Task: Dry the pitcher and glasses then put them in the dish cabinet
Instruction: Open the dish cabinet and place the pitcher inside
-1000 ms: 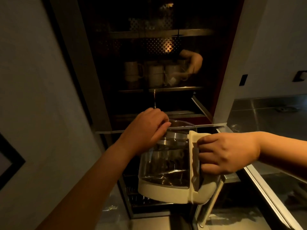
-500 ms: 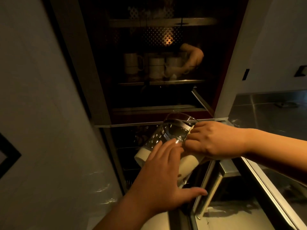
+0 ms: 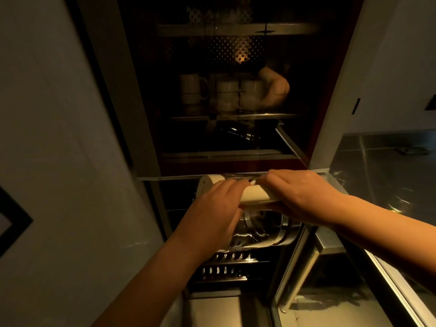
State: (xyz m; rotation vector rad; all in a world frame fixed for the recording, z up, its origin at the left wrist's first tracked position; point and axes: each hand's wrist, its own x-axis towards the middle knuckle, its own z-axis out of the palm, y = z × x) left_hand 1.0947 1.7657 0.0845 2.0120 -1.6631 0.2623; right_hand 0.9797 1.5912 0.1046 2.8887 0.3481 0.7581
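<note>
The glass pitcher (image 3: 257, 228), with a cream base and cream handle (image 3: 256, 195), lies tipped on its side in front of the open lower compartment of the dish cabinet (image 3: 151, 128). Its base points away and to the left, its glass body faces me. My left hand (image 3: 214, 208) wraps its left side near the base. My right hand (image 3: 299, 197) grips the handle from the right. Both hands touch the pitcher. No glasses are visible in my hands.
Behind the cabinet's upper glass, several white mugs (image 3: 192, 90) stand on a shelf. A metal wire rack (image 3: 224, 265) sits in the lower compartment below the pitcher. The open door's edge (image 3: 297, 274) hangs at the right, and a steel counter (image 3: 382, 175) extends beyond it.
The pitcher went from upright to lying on its side and moved toward the lower compartment. My left hand shifted from its rim to its base side; my right hand stayed on the handle.
</note>
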